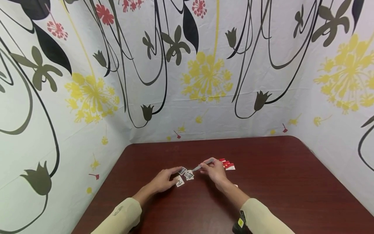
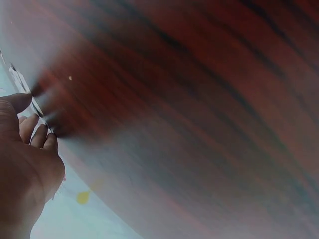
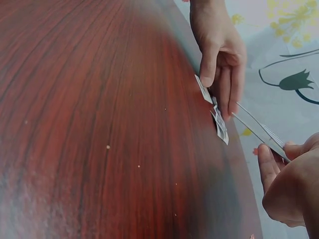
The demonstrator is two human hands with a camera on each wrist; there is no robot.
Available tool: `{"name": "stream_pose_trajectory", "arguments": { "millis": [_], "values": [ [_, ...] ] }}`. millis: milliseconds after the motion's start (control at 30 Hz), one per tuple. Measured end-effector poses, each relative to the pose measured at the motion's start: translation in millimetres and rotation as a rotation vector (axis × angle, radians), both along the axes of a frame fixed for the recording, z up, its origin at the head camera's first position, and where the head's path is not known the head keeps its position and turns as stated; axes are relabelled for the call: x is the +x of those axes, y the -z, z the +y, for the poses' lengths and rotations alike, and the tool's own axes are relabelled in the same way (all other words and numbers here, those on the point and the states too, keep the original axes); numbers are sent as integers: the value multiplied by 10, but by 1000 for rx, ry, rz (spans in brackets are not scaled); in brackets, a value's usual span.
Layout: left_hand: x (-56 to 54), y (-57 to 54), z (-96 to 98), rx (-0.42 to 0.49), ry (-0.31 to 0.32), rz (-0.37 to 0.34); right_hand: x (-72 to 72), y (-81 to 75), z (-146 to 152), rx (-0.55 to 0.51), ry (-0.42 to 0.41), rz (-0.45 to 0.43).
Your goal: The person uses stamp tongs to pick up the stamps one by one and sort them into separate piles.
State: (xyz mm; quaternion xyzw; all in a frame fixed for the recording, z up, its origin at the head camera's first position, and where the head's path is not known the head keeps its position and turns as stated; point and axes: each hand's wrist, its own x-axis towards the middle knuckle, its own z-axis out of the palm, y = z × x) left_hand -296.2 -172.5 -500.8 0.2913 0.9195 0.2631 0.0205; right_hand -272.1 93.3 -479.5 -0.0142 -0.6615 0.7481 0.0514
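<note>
My right hand [image 1: 217,173] holds a pair of metal tweezers [image 3: 252,130] between thumb and fingers, the two tips standing apart in the right wrist view. In the head view the tips overlap a small pile of stamp-like papers [image 1: 189,175] with white borders and grey pictures. My left hand [image 1: 162,181] lies just left of them, palm down. Its fingertips reach a similar grey paper [image 1: 182,170], and its thumb rests at the edge of a nearer, paler one [image 1: 180,181]. The left wrist view catches the left hand [image 2: 32,169] with its fingers at the papers' edges.
Red and white papers [image 1: 230,166] lie overlapped beyond the right hand. A small white scrap [image 1: 235,185] shows beside the right forearm. The dark red table [image 1: 163,152] has rounded far corners, and flower-printed cloth [image 1: 204,123] hangs around it.
</note>
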Motion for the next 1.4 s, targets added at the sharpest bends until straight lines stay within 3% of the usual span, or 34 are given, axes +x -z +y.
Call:
{"name": "stream_pose_trajectory", "arguments": {
  "millis": [300,933,1400],
  "values": [
    [22,-1,40,0,8,-10,13,24,-55,-5,-3,11],
    [37,0,35,-6,4,-30,9,79,-178,149,26,36],
    [24,-1,31,-6,5,-42,-4,87,-214,86,39,7]
  ]
}}
